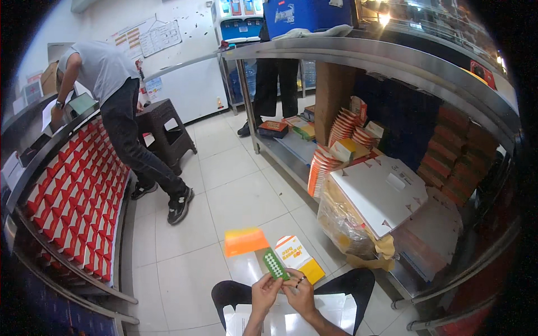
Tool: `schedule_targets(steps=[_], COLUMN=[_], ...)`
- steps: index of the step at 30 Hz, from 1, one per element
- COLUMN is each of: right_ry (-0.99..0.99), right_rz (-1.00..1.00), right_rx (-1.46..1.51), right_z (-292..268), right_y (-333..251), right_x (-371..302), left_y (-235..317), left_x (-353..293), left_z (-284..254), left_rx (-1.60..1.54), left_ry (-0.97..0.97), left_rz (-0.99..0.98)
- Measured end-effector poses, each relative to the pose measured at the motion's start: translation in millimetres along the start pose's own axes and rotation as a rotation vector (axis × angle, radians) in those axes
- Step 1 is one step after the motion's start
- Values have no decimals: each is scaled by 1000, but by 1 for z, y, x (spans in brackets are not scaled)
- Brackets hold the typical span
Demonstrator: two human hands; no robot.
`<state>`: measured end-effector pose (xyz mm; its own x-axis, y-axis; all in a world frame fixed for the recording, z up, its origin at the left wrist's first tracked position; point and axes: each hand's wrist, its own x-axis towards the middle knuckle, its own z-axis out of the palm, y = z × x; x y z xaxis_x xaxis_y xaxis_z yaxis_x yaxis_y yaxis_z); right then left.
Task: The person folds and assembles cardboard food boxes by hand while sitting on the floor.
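Note:
Both hands hold a partly folded cardboard food carton (pixel 275 264) above my lap. Its green panel with a pale pattern faces me. To the left, an orange flap (pixel 245 241) sticks out, blurred, and on the right is a white and yellow panel (pixel 300 259). My left hand (pixel 266 292) pinches the near end of the green panel, fingers closed. Right beside it, my right hand (pixel 300 293), with a dark ring on one finger, also grips that end. White cardboard pieces (pixel 280 322) lie on my lap under the forearms.
At right, a steel table's lower shelf (pixel 288 155) bears stacked cartons (pixel 343 130) and flat white cardboard (pixel 381 193). Red and white cartons (pixel 84 196) fill a rack at left. A person (pixel 109 73) bends there near a dark stool (pixel 167 129); another person's legs (pixel 274 84) stand behind the table.

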<state>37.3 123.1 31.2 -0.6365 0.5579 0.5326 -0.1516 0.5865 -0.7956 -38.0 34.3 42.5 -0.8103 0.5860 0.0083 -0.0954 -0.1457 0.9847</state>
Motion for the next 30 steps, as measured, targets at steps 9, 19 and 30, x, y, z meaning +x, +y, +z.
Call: schedule_targets(steps=[9, 19, 30], right_ry=[-90, -322, -389], right_rz=[418, 604, 166], right_rx=[628, 868, 217], right_z=[-2, -8, -9], right_y=[8, 17, 13], right_x=[-15, -14, -17], left_y=[0, 6, -2], left_x=[-7, -13, -19], left_z=[-12, -25, -37], left_rx=[115, -140, -105], left_ry=[65, -39, -15], left_rz=[-55, -127, -259])
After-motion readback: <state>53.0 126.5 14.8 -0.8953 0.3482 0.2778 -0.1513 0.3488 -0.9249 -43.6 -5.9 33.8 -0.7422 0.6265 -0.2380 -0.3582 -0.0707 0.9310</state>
